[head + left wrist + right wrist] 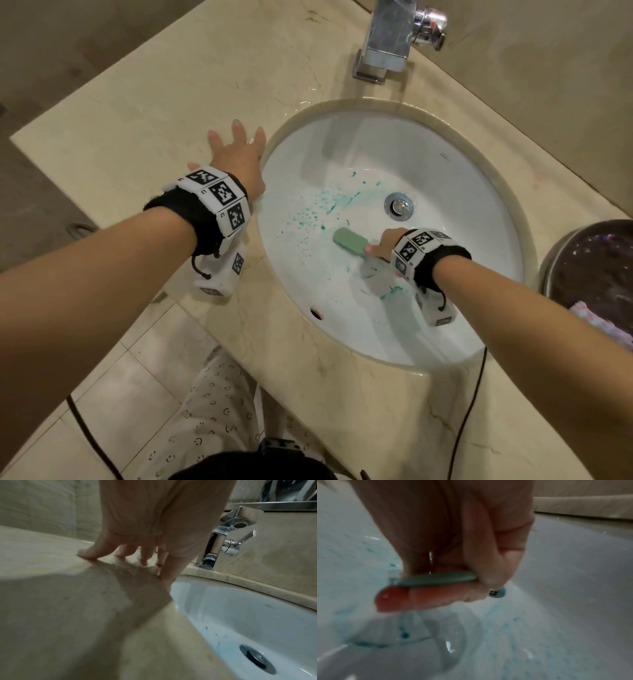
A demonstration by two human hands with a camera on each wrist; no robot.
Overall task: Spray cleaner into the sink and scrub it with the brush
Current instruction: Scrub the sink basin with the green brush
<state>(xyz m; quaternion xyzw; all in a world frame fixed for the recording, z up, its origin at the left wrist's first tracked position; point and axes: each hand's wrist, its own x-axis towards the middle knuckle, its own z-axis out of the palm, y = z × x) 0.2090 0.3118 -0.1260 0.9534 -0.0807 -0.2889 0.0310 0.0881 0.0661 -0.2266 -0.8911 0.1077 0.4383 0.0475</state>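
Right hand: the right hand (385, 244) is reaching down inside the sink (479, 164), on the near side of the drain (398, 205), and its fingers and thumb are wrapping around the handle of the brush (351, 241). In the right wrist view the thumb (423, 597) is pressing under the green handle (436, 579), probably to keep the tool firm while it is rubbing.

Brush: it is lying low against the white bowl, just near and left of the drain, its green head pointing away from the holding hand toward the left wall of the bowl. I judge it is being held flat so the bristles, which are hidden, are meeting the surface.

Cleaner: teal spots of cleaner (308, 212) are lying on the bowl to the left of the drain, just beyond the head of the brush, so the spraying seems already done and the scrubbing is in hand.

Left hand: the left hand (236, 154) is resting flat and released on the counter (120, 130), left of the drain and touching the edge of the bowl. In the left wrist view its fingertips (87, 553) are pressing the stone, holding nothing; it seems to be supporting the body.

Faucet: the faucet (387, 37) is standing beyond the drain, well apart from both hands.
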